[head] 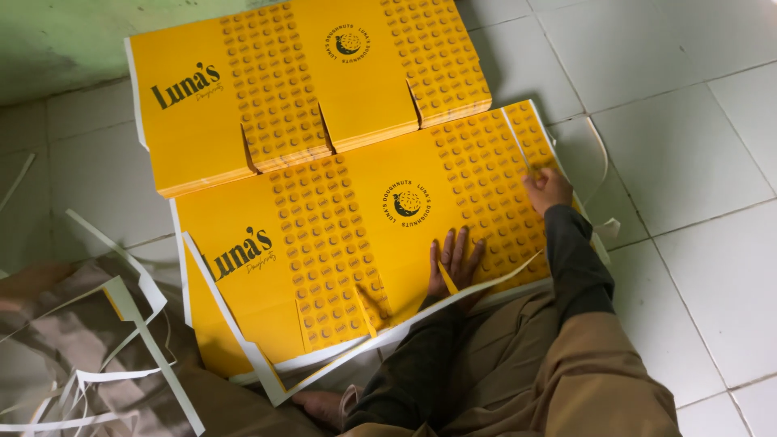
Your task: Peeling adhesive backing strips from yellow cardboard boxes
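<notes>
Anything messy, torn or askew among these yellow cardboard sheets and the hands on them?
Nothing damaged. White trim strips lie scattered on the floor at left, and one strip hangs half-detached along the front edge of the sheet under the left hand. The right hand pinches the sheet's right edge.

Behind my work I have a second stack of yellow printed cardboard sheets [307, 81], lying flat and partly overlapping the nearer pile's far edge. To my left, a heap of white trimmed offcut strips [121, 340] lies tangled over a crumpled brownish cloth [48, 324]. All of it rests on a white tiled floor [688, 146], which meets a pale green wall [57, 40] at the top left.
</notes>
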